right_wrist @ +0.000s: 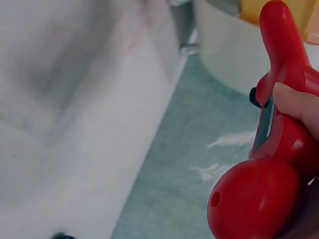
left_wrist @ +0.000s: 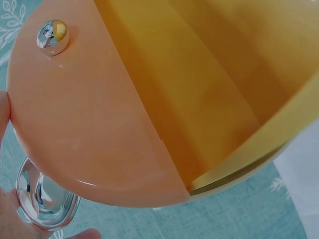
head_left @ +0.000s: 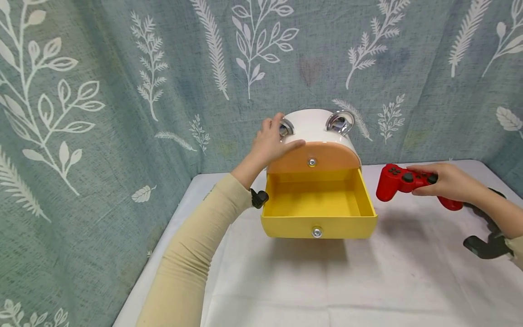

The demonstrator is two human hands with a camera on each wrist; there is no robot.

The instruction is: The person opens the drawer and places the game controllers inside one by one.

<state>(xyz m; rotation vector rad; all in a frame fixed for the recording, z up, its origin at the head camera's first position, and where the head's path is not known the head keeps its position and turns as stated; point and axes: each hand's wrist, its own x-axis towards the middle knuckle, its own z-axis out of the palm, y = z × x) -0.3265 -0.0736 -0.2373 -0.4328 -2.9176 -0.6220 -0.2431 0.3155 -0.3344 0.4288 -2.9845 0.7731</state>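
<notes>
A white round-topped drawer box (head_left: 308, 121) with two chrome ring-shaped ears (head_left: 340, 122) stands in the middle of the head view. Its orange upper drawer (head_left: 333, 156) is closed. Below that, the yellow drawer (head_left: 347, 228) is pulled out, with nothing lying inside. My left hand (head_left: 269, 141) rests spread on the box's upper left, fingers around the left chrome ear (left_wrist: 47, 196) and thumb along the top of the orange front. To the right, my right hand (head_left: 447, 180) grips a red game controller (head_left: 394, 181) above the table, thumb on its underside (right_wrist: 286, 102).
A white cloth covers the table (head_left: 278, 290). Behind and at the left hangs a blue-green curtain (head_left: 163, 91) with white leaf prints. Dark wrist-camera mounts (head_left: 486, 247) sit on both forearms.
</notes>
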